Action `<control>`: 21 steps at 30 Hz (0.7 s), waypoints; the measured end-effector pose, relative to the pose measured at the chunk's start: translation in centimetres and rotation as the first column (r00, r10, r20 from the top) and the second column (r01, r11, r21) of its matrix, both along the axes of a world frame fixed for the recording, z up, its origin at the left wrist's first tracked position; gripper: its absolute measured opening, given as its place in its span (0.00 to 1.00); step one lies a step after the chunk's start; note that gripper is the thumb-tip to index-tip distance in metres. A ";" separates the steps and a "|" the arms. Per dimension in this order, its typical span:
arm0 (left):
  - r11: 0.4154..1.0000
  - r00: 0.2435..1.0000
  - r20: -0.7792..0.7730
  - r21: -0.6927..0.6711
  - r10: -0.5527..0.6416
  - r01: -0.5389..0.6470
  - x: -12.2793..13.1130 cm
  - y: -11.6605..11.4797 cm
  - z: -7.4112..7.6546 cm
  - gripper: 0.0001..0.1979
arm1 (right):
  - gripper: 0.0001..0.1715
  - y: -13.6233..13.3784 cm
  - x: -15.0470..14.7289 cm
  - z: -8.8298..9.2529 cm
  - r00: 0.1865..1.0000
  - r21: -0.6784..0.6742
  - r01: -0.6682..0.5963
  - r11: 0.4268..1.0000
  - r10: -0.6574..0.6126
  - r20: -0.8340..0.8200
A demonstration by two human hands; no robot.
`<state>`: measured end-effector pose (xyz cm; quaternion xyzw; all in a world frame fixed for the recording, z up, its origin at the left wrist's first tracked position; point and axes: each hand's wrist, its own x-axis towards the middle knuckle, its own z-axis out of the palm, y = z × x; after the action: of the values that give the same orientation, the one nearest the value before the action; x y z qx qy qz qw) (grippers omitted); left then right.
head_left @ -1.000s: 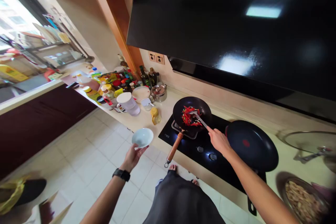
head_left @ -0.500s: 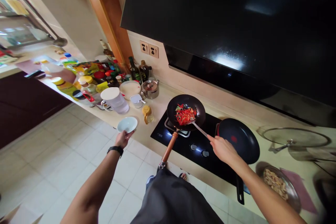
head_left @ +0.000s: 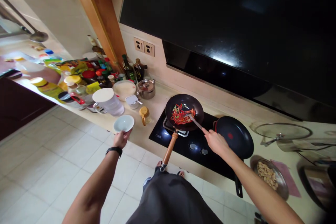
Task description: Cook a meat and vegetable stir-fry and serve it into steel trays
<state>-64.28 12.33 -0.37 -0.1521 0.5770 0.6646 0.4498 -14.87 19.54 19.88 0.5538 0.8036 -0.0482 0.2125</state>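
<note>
My left hand [head_left: 122,139] is closed on the near rim of a small pale bowl [head_left: 124,123], held over the counter's front edge. My right hand [head_left: 215,142] grips a metal spatula [head_left: 196,122], its blade down among shredded red and green vegetables [head_left: 180,114]. They lie in a dark wok [head_left: 195,105] on the left burner of the black hob [head_left: 173,147]. The wok's wooden handle [head_left: 170,148] points toward my body, with neither hand on it.
A black frying pan [head_left: 235,136] sits right of the wok, its handle past the counter edge. Farther right are a glass lid [head_left: 283,130] and a metal bowl of pale strips [head_left: 267,175]. Leftward stand a water jug [head_left: 109,102], an orange-lidded jar [head_left: 145,115] and several bottles.
The vegetables have spread apart in the wok, showing more green, and the spatula blade has shifted within them. My left hand still holds the bowl. The whole view has shifted slightly.
</note>
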 end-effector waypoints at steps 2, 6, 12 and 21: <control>1.000 0.999 -0.044 -0.029 0.003 -0.004 1.0 -1.0 -0.5 0.17 | 0.29 -1.2 1.3 2.2 1.000 -0.005 0.004 1.000 -0.004 0.026; 0.987 0.991 -0.056 -0.115 -0.119 0.112 6.7 -5.2 -1.8 0.15 | 0.28 -2.1 1.4 3.7 0.999 -0.045 0.001 0.999 0.001 0.047; 0.587 0.586 0.037 0.034 -0.809 0.809 19.2 -8.2 -0.4 0.26 | 0.28 1.2 -2.5 -0.6 0.997 0.039 0.059 0.998 -0.057 -0.051; 0.324 0.324 0.035 0.187 -0.945 0.927 25.6 -3.4 2.0 0.24 | 0.31 -0.1 -4.2 -1.9 1.000 -0.034 0.018 0.999 -0.019 -0.015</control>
<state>-38.73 8.93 1.66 0.1941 0.4805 0.3072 0.7982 -19.04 19.42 18.00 0.5571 0.7992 -0.0680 0.2150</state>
